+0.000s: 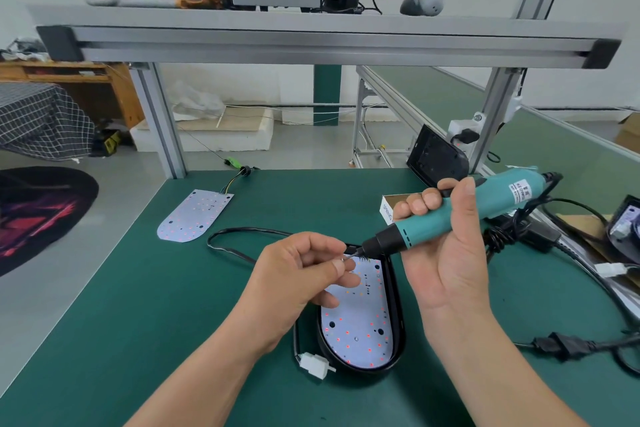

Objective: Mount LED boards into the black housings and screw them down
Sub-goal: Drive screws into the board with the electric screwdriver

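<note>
A black oval housing (398, 308) lies on the green mat near me, with a white LED board (356, 326) seated inside it. My right hand (446, 253) grips a teal electric screwdriver (460, 215), its bit tilted down-left over the board's far end. My left hand (304, 274) pinches a small screw (343, 258) right at the bit's tip. A second loose LED board (194, 215) with wires lies further back on the left. Another black housing (434, 156) leans against the frame post at the back right.
A black cable (239, 236) loops from the housing to a white connector (313, 364). A small cardboard box (391, 204) sits behind my right hand. Power cords and a plug (561, 345) lie on the right. An aluminium shelf (311, 35) spans overhead.
</note>
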`<state>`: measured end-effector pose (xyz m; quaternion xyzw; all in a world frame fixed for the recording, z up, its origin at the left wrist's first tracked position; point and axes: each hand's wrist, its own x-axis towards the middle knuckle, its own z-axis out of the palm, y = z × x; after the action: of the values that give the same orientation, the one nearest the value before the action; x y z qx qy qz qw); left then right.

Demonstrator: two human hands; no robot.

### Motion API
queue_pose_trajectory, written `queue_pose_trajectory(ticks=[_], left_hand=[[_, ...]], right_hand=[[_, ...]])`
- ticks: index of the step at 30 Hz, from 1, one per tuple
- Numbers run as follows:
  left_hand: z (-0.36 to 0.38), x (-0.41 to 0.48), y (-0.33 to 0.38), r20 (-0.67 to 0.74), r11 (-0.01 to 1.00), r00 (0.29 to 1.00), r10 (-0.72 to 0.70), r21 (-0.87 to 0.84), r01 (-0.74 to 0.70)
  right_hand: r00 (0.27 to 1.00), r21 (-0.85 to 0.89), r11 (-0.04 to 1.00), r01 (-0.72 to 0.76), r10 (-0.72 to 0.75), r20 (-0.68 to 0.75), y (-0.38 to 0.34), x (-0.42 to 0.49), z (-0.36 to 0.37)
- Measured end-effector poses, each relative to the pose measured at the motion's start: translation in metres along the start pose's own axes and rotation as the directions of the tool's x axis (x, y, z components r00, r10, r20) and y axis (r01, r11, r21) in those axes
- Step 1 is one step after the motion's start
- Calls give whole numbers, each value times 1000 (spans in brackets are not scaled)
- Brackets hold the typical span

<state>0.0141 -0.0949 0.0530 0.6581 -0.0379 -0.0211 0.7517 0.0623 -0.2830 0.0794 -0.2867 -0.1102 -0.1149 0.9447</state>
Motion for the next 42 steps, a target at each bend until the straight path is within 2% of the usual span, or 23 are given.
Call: queue_pose_trajectory(ticks=[2,4,6,8,12,16,23,36,40,42], left_hand=[[-1,0,0,28,1000,1000,2,4,-2],[-5,2,1,-3,999,1000,25,49,-25],[-11,5,1,-108,991,993,56,128,-42],[-19,9,1,-216,960,975,45,279,17],[-22,7,-2,-176,721,982,-62,672,166],[-11,3,-13,-97,568,992,-82,813,127],[-6,6,-19,2,668,999,-48,743,30],[-4,8,-23,-57,714,996,-68,695,88],[-3,10,-25,-74,724,994,-77,682,107],[-2,10,-27,-83,728,994,-65,678,104]], right_hand=[[1000,6,1000,0,0,-16,-1,1,-1],[1000,16,1000,-2,3,-27,-1,3,-3],[999,18,1000,-1,2,-37,-1,6,-6],[999,13,1000,2,-1,-45,0,8,-9],[998,-41,999,-15,12,-56,8,14,-14],[998,-121,993,-19,12,-54,20,18,-16],[999,-173,985,-29,26,-21,33,22,-13],[999,-238,971,-3,15,48,37,20,-11],[995,-283,959,10,19,102,35,19,-7],[985,-317,947,42,14,172,34,17,-4]])
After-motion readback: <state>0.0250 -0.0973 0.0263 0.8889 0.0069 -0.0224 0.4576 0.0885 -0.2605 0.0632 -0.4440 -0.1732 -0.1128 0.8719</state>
